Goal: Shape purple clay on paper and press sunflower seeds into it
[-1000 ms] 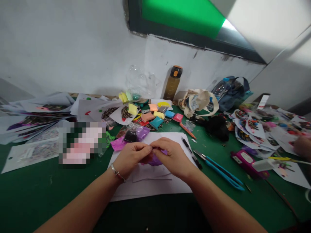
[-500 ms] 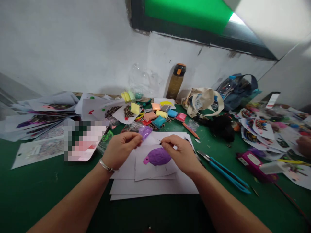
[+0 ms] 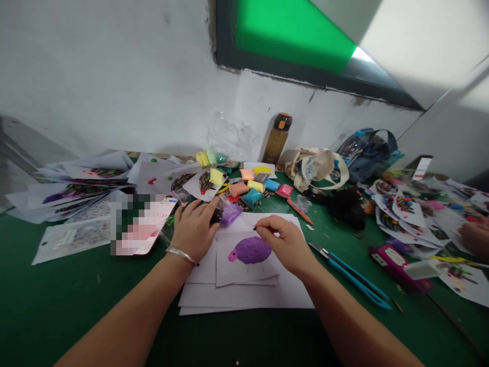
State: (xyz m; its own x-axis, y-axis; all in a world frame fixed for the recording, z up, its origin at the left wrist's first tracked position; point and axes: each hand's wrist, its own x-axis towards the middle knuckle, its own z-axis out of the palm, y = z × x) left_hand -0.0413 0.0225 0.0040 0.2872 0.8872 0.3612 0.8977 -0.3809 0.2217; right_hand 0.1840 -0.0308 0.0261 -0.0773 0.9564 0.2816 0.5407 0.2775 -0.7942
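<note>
My right hand [image 3: 282, 239] pinches a tiny black bit [image 3: 255, 228], perhaps clay, between thumb and fingertips, just above a paper card [image 3: 229, 278]. On the card is a flat purple clay animal body [image 3: 252, 251] with a pink head [image 3: 233, 256] and thin drawn legs beneath. My left hand [image 3: 195, 230], with a silver bracelet on the wrist, is spread palm-down over small plastic packets left of the card. Beside its thumb and forefinger show a black clay packet [image 3: 217, 215] and a purple clay packet [image 3: 230, 213]. Whether the fingers touch the black packet is unclear.
White sheets [image 3: 244, 302] lie under the card. A phone [image 3: 147, 227] and paper stacks [image 3: 91, 176] are leftward; colourful clay packets [image 3: 252, 198] and a bottle [image 3: 278, 137] stand behind. Blue tweezers [image 3: 351, 272] lie rightward. Another person's hand [image 3: 473, 237] shows at the right edge.
My left hand has moved from a pinch near the card to the packets at its left, and its fingers have spread. My right hand keeps its pinch. The view has tilted up slightly.
</note>
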